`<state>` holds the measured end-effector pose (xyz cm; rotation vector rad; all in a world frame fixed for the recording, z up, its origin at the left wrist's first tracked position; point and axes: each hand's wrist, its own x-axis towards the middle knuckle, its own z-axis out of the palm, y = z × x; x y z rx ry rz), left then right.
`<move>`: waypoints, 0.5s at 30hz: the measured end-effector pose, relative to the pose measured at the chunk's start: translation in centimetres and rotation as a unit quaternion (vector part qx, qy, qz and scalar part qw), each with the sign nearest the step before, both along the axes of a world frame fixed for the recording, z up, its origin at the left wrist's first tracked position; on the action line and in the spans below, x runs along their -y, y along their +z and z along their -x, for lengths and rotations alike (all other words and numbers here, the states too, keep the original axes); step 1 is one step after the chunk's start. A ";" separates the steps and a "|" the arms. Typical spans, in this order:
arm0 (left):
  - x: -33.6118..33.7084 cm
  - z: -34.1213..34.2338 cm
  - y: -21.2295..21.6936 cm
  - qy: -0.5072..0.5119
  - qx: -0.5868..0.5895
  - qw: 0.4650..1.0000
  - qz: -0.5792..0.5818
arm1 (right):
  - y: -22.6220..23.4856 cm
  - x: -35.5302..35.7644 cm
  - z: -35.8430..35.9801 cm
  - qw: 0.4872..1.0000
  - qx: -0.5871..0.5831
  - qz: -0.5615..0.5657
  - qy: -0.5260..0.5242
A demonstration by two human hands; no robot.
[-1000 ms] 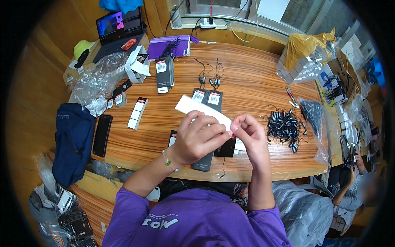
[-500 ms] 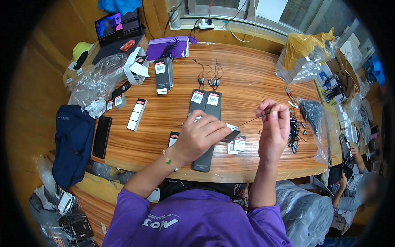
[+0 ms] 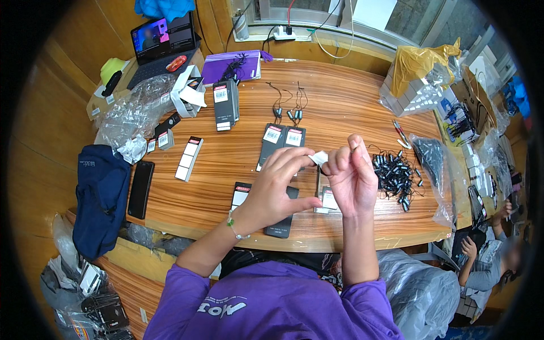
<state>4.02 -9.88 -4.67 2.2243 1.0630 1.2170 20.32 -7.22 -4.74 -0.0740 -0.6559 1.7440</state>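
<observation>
"What does the head view show of the hands?"

"The left hand is half spread, its thumb well apart from its fingers. The right hand has its palm in sight and its fingers curled, one fingertip pointing up."

"And the white card?"

"Between the two, above the bench, with the left fingertips at one edge and the curled right fingers at the other. I cannot tell which hand bears its weight, or whether either one pinches it."

"Anything just below?"

"Small labelled cards beside the right wrist, and a dark tag partly hidden by the left hand."

"What lies farther off?"

"Two grey tags side by side beyond the left hand, with black cords stretched out above them. To the right of the right hand there's a heap of black corded pieces, near a clear bag of dark pieces."

"And on the left?"

"A stack of labelled tags, then a black phone closer to the edge."
</observation>
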 end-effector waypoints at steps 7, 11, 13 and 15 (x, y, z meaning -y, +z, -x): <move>0.4 -0.8 -0.9 -0.008 0.143 0.975 0.171 | 0.4 0.3 -0.3 0.997 0.031 -0.038 -0.061; 0.2 0.1 -0.6 -0.035 0.148 0.957 0.246 | 1.0 0.1 -1.4 0.993 0.039 -0.026 -0.110; 0.2 0.1 -0.9 -0.045 0.206 0.937 0.279 | 1.1 0.0 -1.5 0.992 0.033 -0.026 -0.119; 0.8 -0.5 -1.0 -0.042 0.337 0.891 0.301 | 1.2 0.1 -1.4 0.992 0.029 -0.025 -0.117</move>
